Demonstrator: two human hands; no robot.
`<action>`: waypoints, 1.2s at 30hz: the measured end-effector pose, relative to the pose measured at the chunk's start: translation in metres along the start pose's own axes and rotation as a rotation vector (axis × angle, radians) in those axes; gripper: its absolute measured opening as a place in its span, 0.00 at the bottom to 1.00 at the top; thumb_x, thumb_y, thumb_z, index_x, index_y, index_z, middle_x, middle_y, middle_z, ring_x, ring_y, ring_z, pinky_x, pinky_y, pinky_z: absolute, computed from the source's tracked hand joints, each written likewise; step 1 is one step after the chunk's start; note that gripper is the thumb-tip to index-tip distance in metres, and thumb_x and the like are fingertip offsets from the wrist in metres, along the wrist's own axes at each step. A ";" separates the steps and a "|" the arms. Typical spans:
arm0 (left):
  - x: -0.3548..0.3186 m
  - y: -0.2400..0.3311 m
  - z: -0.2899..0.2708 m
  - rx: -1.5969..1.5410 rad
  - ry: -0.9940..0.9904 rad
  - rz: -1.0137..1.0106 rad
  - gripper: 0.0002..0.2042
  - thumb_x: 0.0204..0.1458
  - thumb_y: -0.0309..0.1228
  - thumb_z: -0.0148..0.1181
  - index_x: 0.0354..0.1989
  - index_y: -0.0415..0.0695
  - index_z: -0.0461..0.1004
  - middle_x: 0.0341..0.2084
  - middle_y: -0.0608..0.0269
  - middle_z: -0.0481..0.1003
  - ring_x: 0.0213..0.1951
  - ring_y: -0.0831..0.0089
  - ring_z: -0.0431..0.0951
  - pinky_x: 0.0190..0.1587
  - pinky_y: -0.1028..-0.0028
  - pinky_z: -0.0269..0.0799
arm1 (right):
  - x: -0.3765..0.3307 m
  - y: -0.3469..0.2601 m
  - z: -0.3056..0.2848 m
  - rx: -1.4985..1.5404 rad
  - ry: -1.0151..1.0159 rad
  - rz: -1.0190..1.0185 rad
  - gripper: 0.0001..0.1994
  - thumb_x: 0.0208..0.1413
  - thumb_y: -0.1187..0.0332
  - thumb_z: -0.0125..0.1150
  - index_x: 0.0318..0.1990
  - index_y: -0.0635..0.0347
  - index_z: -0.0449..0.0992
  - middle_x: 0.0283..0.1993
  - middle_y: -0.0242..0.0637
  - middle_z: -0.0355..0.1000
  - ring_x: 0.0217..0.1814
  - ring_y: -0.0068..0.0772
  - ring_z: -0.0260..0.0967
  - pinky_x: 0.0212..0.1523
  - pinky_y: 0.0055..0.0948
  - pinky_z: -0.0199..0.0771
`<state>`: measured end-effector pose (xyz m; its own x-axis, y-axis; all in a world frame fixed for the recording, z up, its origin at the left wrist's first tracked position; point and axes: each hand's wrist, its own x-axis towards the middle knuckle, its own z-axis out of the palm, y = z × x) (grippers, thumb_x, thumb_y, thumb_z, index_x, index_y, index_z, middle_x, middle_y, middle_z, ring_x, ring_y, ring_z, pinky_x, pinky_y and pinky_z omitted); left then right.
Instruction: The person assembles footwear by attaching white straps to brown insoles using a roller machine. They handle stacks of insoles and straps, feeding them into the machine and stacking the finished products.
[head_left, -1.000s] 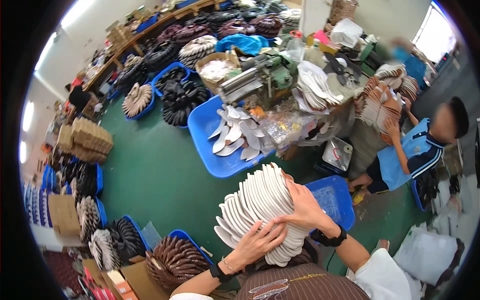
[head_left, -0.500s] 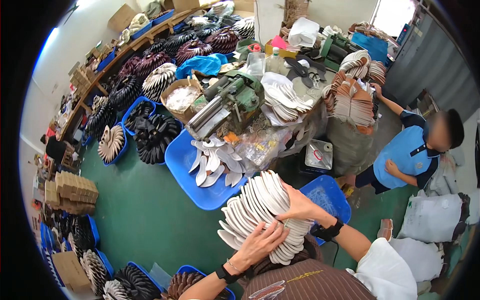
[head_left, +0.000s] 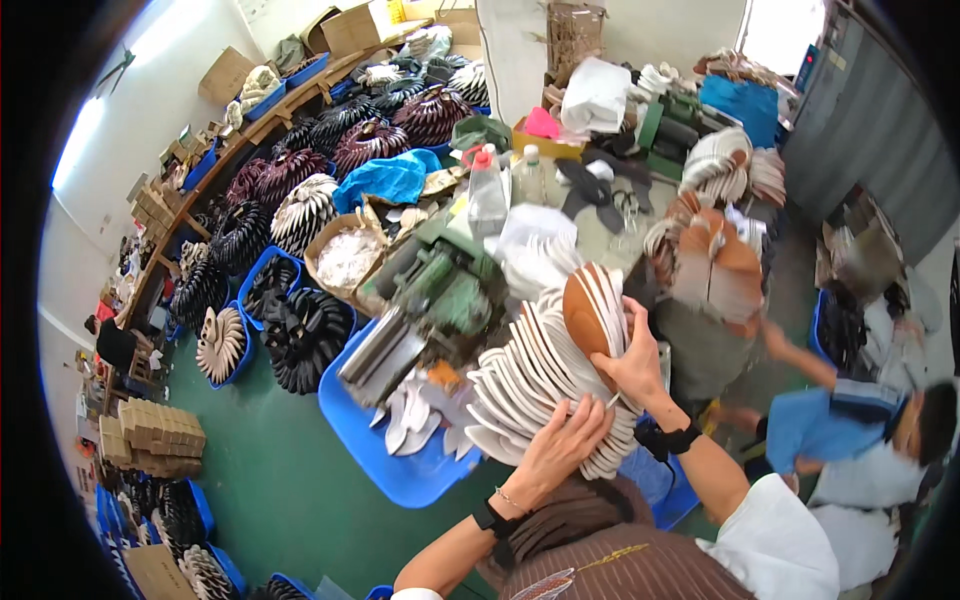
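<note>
Two hands on one load — a long fanned stack of white insoles (head_left: 545, 385), pieces on edge, packed face to face. Left hand (head_left: 560, 445) is spread flat against the near lower side of the stack, fingers extended, supporting rather than pinching. Right hand (head_left: 632, 360) has its grip curled over the far upper end, fingers closed around the last few pieces, where a brown-faced insole (head_left: 588, 312) caps the row. The stack's long axis runs from lower left by the left hand up and right to the right hand, arcing slightly. Whole stack is carried in the air, clear of any surface, just above the person's brown striped garment (head_left: 600, 550). Beyond the left hand, below the stack — a blue tray (head_left: 370, 440) with loose white pieces and a green machine (head_left: 440, 285) on the counter (head_left: 600, 235). To the right of the right hand, well apart, a seated person in blue (head_left: 830, 430). Both hands touch the stack; right is nearer the capped end.
</note>
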<state>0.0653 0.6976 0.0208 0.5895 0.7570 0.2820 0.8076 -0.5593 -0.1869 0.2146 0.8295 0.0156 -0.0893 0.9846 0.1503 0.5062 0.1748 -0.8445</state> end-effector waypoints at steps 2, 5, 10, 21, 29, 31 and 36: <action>0.063 -0.028 0.022 0.037 0.039 -0.048 0.25 0.50 0.33 0.50 0.60 0.47 0.64 0.55 0.64 0.65 0.61 0.70 0.61 0.63 0.64 0.53 | 0.065 0.010 -0.010 0.013 0.057 -0.127 0.43 0.33 0.71 0.71 0.61 0.64 0.57 0.56 0.55 0.64 0.59 0.55 0.61 0.61 0.43 0.61; 0.135 -0.078 0.064 -0.098 -0.021 -0.116 0.29 0.44 0.30 0.55 0.60 0.46 0.63 0.60 0.59 0.62 0.65 0.66 0.58 0.65 0.62 0.50 | 0.151 0.026 0.003 -0.077 0.067 -0.245 0.44 0.32 0.71 0.71 0.62 0.65 0.56 0.56 0.53 0.63 0.60 0.54 0.60 0.63 0.43 0.58; 0.199 -0.135 0.141 -0.610 0.041 -0.301 0.25 0.40 0.26 0.56 0.53 0.41 0.65 0.52 0.49 0.68 0.59 0.56 0.65 0.62 0.62 0.56 | 0.243 0.104 0.038 -0.148 -0.057 -0.166 0.47 0.30 0.66 0.73 0.62 0.68 0.56 0.58 0.57 0.62 0.62 0.56 0.59 0.63 0.44 0.58; 0.236 -0.139 0.225 -0.268 -0.088 -0.815 0.25 0.54 0.34 0.48 0.61 0.37 0.62 0.56 0.47 0.69 0.61 0.57 0.64 0.62 0.55 0.52 | 0.282 0.125 0.072 -0.143 -0.159 -0.131 0.47 0.32 0.60 0.74 0.63 0.69 0.58 0.61 0.55 0.61 0.66 0.55 0.55 0.69 0.50 0.47; 0.215 -0.134 0.293 -0.602 0.023 -0.709 0.29 0.51 0.45 0.52 0.63 0.49 0.64 0.64 0.61 0.60 0.66 0.59 0.56 0.71 0.51 0.35 | 0.263 0.062 0.035 0.099 -0.646 -0.546 0.46 0.30 0.63 0.75 0.62 0.68 0.61 0.58 0.52 0.65 0.65 0.52 0.60 0.72 0.52 0.43; 0.226 -0.144 0.282 -0.623 0.023 -0.697 0.30 0.50 0.47 0.53 0.63 0.51 0.64 0.64 0.60 0.61 0.66 0.58 0.55 0.71 0.51 0.36 | 0.267 0.082 0.020 0.354 -0.449 -0.276 0.43 0.33 0.68 0.74 0.62 0.69 0.61 0.59 0.47 0.66 0.63 0.42 0.63 0.69 0.44 0.53; 0.247 -0.156 0.248 -0.398 -0.156 -0.721 0.22 0.52 0.38 0.52 0.56 0.48 0.71 0.54 0.54 0.71 0.65 0.53 0.58 0.67 0.40 0.35 | 0.304 0.094 -0.044 1.459 -0.074 0.254 0.33 0.36 0.67 0.55 0.56 0.72 0.64 0.52 0.49 0.70 0.50 0.50 0.72 0.55 0.45 0.73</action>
<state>0.0890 1.0552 -0.1136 -0.0498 0.9965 0.0666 0.9387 0.0239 0.3438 0.2726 1.1456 0.0042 -0.1971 0.9782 -0.0646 -0.7695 -0.1952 -0.6081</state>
